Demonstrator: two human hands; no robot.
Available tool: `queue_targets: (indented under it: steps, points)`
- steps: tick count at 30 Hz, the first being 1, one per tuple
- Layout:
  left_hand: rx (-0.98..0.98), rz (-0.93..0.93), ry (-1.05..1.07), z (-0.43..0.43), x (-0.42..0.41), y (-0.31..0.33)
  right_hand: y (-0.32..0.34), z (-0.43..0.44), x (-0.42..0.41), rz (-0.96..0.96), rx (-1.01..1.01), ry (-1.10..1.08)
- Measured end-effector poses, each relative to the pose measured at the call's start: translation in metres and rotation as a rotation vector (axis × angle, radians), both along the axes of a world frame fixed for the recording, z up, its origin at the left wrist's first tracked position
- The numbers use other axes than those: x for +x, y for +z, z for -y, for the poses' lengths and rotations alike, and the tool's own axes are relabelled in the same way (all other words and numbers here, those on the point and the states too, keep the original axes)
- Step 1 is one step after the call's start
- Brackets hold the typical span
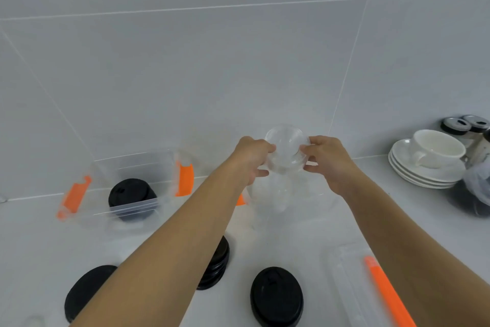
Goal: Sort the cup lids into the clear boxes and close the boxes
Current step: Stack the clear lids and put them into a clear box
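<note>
Both hands hold a stack of clear dome lids [287, 150] in the air by the back wall. My left hand [250, 159] pinches its left side and my right hand [328, 161] pinches its right side. Right below it stands a clear box [281, 202] with clear lids inside. Another clear box [138, 186] with orange latches stands at the left and contains black lids [131, 195]. More black lids lie on the counter: a stack [216, 264] under my left forearm, one stack [276, 296] in front, one [87, 291] at the lower left.
A clear box cover with an orange latch [384, 292] lies at the lower right. White saucers with a cup [434, 157] and dark-capped jars [464, 125] stand at the far right, beside a dark bag [474, 194]. The tiled wall is close behind.
</note>
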State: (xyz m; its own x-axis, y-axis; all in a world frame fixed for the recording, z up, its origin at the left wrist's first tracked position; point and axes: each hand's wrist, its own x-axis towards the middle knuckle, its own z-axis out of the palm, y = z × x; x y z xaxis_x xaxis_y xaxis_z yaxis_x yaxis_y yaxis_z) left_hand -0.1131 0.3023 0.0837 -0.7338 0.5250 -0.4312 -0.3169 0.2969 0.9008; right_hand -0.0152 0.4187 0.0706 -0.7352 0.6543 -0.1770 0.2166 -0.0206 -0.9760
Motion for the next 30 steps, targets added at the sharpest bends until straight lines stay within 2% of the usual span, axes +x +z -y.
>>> queue_targets:
  steps: [11, 17, 24, 30]
  points:
    - [-0.133, 0.257, 0.051, -0.014, -0.010, -0.028, -0.036, -0.014, -0.027, 0.305, -0.051, 0.152]
    - [-0.184, 0.327, 0.066, -0.021, -0.013, -0.040, -0.045, -0.014, -0.035, 0.436, 0.016, 0.180]
    - [-0.205, 0.341, 0.062, -0.026, -0.016, -0.050, -0.049, -0.017, -0.038, 0.482, 0.012, 0.176]
    - [-0.162, 0.310, 0.087, -0.026, -0.014, -0.050, -0.058, -0.017, -0.040, 0.392, -0.029, 0.167]
